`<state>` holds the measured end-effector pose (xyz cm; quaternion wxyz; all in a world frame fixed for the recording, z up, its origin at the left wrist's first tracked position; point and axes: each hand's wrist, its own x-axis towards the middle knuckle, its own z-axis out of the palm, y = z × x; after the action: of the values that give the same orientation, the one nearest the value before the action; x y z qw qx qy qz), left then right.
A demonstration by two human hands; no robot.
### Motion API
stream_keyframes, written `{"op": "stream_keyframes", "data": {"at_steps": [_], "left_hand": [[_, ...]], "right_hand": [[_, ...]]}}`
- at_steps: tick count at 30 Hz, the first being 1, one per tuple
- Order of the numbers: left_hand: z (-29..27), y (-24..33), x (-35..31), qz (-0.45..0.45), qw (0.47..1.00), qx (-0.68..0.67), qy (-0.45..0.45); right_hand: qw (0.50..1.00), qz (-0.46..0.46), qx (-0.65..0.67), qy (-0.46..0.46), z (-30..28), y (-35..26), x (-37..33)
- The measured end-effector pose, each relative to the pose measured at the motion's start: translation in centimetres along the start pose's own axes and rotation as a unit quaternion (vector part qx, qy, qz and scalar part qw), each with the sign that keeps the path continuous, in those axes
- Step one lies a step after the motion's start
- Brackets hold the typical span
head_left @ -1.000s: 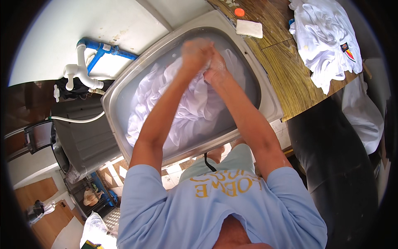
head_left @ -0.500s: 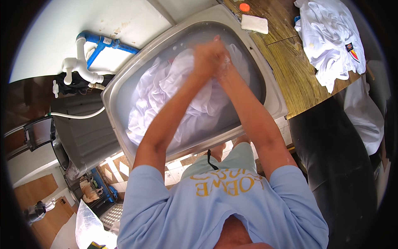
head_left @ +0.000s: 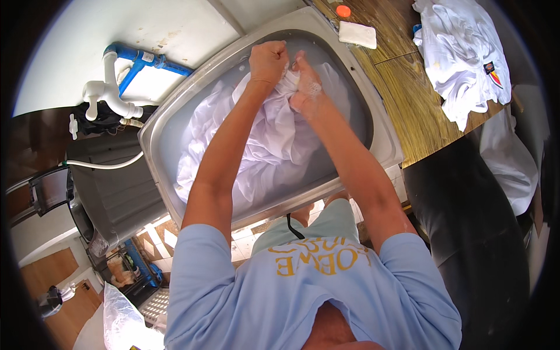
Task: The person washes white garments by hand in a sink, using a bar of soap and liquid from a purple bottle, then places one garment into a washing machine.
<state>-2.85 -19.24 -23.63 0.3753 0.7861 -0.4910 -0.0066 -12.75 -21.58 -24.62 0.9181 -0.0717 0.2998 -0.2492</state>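
A heap of wet white cloth [head_left: 256, 146] lies half sunk in cloudy water inside the metal sink basin [head_left: 169, 201]. Near the basin's far side, my left hand [head_left: 269, 62] is closed in a fist on a bunched part of this cloth. Just to its right, my right hand [head_left: 307, 84] grips the same gathered part, thumb raised, with soap suds on the wrist. The cloth stretches between both hands and runs down into the heap. Some of the fingers are hidden by the cloth and by the hands themselves.
A wooden counter [head_left: 402, 105] at the right bears a whitish soap bar [head_left: 357, 35], an orange round cap [head_left: 343, 11] and a crumpled white garment [head_left: 464, 58]. White and blue pipes with a tap [head_left: 96, 96] stand left of the basin. A white hose [head_left: 105, 165] runs beside it.
My hands, pressed together and blurred before, have moved apart. The left one has shifted left and up, and gathered cloth now shows between them.
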Motion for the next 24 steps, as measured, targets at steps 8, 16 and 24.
{"op": "stream_keyframes", "data": {"at_steps": [8,16,24], "left_hand": [[1.6,0.4,-1.8,0.216,0.972,0.022,0.086],[1.6,0.2,-0.9,0.082,0.992,-0.072,0.070],[-3.9,-0.7,-1.8,-0.143,0.911,-0.381,0.061]], "right_hand": [[0.999,0.018,0.007,-0.034,-1.2,-0.7,0.5],[0.998,0.009,0.030,-0.058,-3.4,-1.2,1.6],[0.999,0.000,-0.037,0.019,-0.4,-1.3,1.1]]}}
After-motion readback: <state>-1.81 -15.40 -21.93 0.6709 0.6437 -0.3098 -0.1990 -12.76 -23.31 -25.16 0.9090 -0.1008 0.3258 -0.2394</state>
